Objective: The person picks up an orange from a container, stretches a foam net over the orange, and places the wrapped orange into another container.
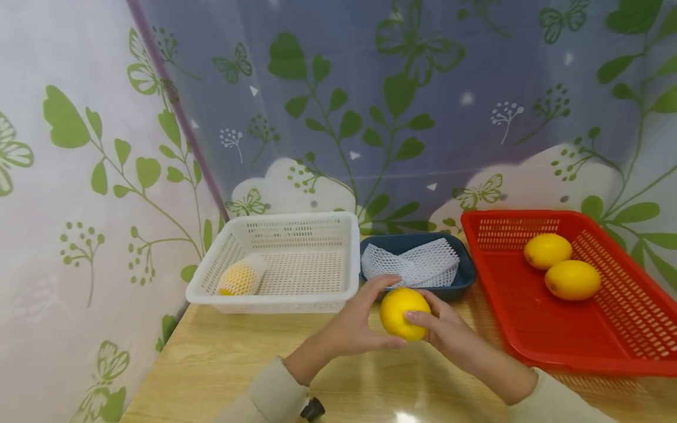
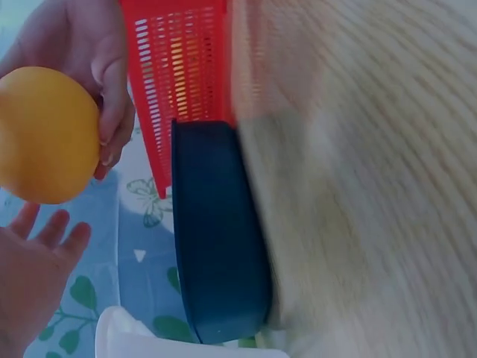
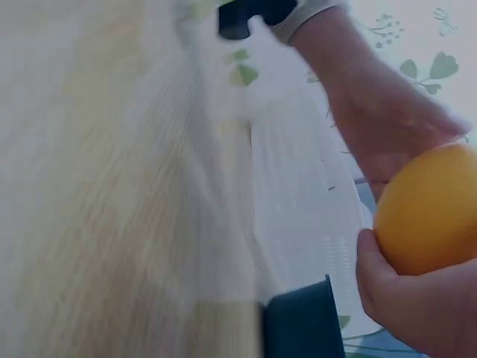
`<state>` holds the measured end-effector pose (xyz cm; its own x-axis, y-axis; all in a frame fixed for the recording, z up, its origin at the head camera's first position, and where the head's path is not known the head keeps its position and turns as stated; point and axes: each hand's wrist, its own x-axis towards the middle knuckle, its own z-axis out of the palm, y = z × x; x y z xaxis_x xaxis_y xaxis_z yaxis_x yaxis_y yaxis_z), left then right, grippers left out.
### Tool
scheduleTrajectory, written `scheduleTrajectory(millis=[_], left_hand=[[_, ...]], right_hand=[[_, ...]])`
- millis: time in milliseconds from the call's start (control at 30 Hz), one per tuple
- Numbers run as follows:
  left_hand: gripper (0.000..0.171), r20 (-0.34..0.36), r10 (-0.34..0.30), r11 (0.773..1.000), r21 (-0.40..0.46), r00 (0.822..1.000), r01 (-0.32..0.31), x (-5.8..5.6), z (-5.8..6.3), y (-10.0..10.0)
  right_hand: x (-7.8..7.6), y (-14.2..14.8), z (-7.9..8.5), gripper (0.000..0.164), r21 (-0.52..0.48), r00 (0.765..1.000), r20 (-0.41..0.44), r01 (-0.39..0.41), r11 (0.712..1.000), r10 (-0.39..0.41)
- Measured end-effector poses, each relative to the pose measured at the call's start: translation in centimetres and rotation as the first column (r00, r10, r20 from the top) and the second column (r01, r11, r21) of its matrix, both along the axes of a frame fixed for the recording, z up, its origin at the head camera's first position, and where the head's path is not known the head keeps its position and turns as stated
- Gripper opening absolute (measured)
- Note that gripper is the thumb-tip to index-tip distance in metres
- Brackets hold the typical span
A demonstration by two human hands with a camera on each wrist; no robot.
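Grip: While the right hand pinches the smooth yellow rounded fruit between thumb and fingers, it is above the pale wood-grained tabletop, at six o'clock from the dark-blue plastic tray.
Left hand: spread about the fruit's nine o'clock side; whether it touches, one cannot tell.
Handling: light, even pressure should suit this round surface, which might slip if squeezed off-centre; a nearby palm would guard against rolling.
White perforated plastic basket: at ten o'clock; one yellow fruit in white foam netting lies at its eight o'clock side.
Dark-blue tray: holds white foam mesh.
Red perforated plastic basket: at three o'clock; two bare yellow oval fruits lie close together.
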<state>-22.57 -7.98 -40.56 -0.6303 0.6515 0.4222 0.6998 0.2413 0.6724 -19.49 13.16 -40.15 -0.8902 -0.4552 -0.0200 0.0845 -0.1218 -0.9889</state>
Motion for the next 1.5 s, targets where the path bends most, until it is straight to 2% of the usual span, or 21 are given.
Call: scheduleTrajectory(millis=[67,133,233,333,433,533,600,667,733,800,867,967,1100,1233,1300,1400,1500], left_hand=[[0.085,-0.053,0.003,0.998,-0.056,0.999,-0.005,0.2,-0.1,0.2],[0.084,-0.101,0.003,0.996,-0.09,0.995,-0.012,0.3,-0.2,0.4],[0.081,-0.113,0.014,0.995,-0.097,0.994,-0.025,0.4,-0.6,0.7],[0.079,-0.099,0.034,0.996,-0.084,0.994,-0.042,0.5,-0.8,1.0],[0.078,-0.07,0.049,0.996,-0.071,0.996,-0.054,0.7,-0.9,1.2],[0.077,0.033,0.062,0.998,-0.034,0.998,-0.061,0.8,-0.9,1.3],[0.075,0.14,0.062,0.998,0.009,0.988,-0.064,0.9,-1.0,1.3],[0.074,0.247,0.054,0.996,0.06,0.968,-0.07,0.8,-1.2,1.2],[0.072,0.32,0.044,0.992,0.099,0.946,-0.08,0.6,-1.2,1.1],[0.071,0.371,0.025,0.988,0.131,0.928,-0.079,0.5,-1.2,1.0],[0.071,0.403,0.005,0.985,0.155,0.915,-0.073,0.4,-1.3,0.9],[0.071,0.457,-0.04,0.979,0.196,0.889,-0.057,0.3,-1.3,0.7],[0.073,0.512,-0.081,0.978,0.206,0.855,-0.03,0.4,-1.3,0.5],[0.069,0.554,-0.117,0.981,0.193,0.824,0.01,0.6,-1.4,0.3],[0.067,0.559,-0.131,0.981,0.193,0.819,0.025,0.6,-1.4,0.2],[0.064,0.552,-0.123,0.984,0.177,0.825,0.029,0.6,-1.5,0.2],[0.064,0.553,-0.085,0.991,0.134,0.829,0.012,0.5,-1.9,0.2]], right_hand=[[0.0,0.2,0.0,0.052,-0.071,0.995,0.071,-0.072,0.995,0.077],[0.0,0.4,-0.1,0.049,-0.105,0.985,0.12,-0.11,0.988,0.122],[0.0,0.6,-0.3,0.046,-0.113,0.977,0.148,-0.138,0.984,0.154],[0.0,0.8,-0.4,0.048,-0.08,0.979,0.138,-0.137,0.987,0.147],[0.0,0.9,-0.4,0.053,0.021,0.992,0.103,-0.078,0.997,0.076],[0.0,0.9,-0.3,0.059,0.152,0.999,-0.019,0.045,0.987,-0.042],[0.1,1.1,-0.5,0.06,0.187,0.984,-0.152,0.122,0.975,-0.094],[0.1,1.3,-0.8,0.062,0.174,0.95,-0.296,0.159,0.972,-0.103],[0.1,1.7,-1.1,0.065,0.147,0.906,-0.415,0.15,0.978,-0.077],[0.1,1.9,-1.4,0.071,0.141,0.872,-0.488,0.125,0.982,-0.041],[0.1,2.0,-1.6,0.076,0.176,0.847,-0.531,0.127,0.976,-0.014],[0.3,1.9,-1.8,0.082,0.244,0.851,-0.525,0.156,0.957,-0.005],[0.2,1.5,-2.0,0.08,0.299,0.857,-0.514,0.21,0.931,-0.028],[0.2,1.7,-2.3,0.074,0.304,0.856,-0.516,0.228,0.925,-0.041],[0.1,1.9,-2.3,0.072,0.304,0.854,-0.519,0.223,0.926,-0.036],[-0.1,2.0,-2.4,0.072,0.317,0.854,-0.52,0.213,0.924,-0.019],[-0.2,2.0,-2.7,0.073,0.351,0.872,-0.49,0.191,0.917,0.007]])
